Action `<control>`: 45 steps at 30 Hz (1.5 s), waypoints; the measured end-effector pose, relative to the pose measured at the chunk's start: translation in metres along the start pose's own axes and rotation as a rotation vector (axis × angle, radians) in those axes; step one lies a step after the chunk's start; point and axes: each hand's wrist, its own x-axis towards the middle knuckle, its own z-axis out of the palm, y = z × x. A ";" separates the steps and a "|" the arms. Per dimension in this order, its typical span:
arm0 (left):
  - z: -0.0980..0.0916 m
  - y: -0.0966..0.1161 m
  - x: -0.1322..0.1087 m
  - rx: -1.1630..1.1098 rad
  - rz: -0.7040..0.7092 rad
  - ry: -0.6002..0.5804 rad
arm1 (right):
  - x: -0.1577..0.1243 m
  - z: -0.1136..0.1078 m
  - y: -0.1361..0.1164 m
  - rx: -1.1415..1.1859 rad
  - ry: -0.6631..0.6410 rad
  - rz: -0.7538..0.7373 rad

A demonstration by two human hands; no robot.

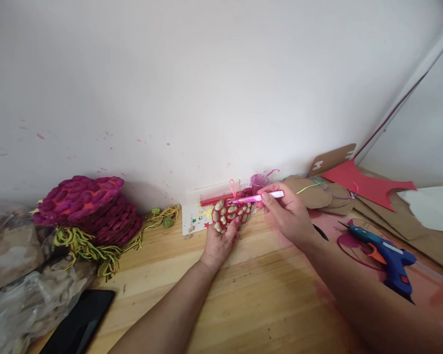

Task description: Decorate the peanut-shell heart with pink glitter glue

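My left hand (220,244) grips a red piece covered with peanuts (232,214) from below, its thumb on the front edge. Most of the peanuts are bare tan, while a few at the top are magenta. A pink cord loop (233,188) stands up from its upper edge. Pinched in my right hand (285,211) is a white-handled paintbrush (256,198), its magenta-stained tip touching the upper part of the piece. Just behind the hands stands a plastic cup (260,182) smeared with magenta paint.
Left lie stacked magenta-painted pieces (86,209) with yarn fringe, plastic bags (33,300) and a black phone (79,324). A white sheet with star cutouts (188,216) lies behind my left hand. Right are cardboard shapes (306,192), red paper (369,186) and a blue glue gun (387,255).
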 end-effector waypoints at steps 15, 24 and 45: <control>-0.003 -0.001 0.002 0.054 -0.009 -0.004 | -0.001 0.001 0.001 0.003 0.032 -0.003; -0.002 0.004 0.001 -0.002 -0.050 -0.002 | -0.002 0.002 0.004 -0.020 0.044 0.007; 0.002 0.010 0.002 0.015 0.046 -0.075 | -0.006 -0.003 -0.013 -0.182 -0.018 -0.139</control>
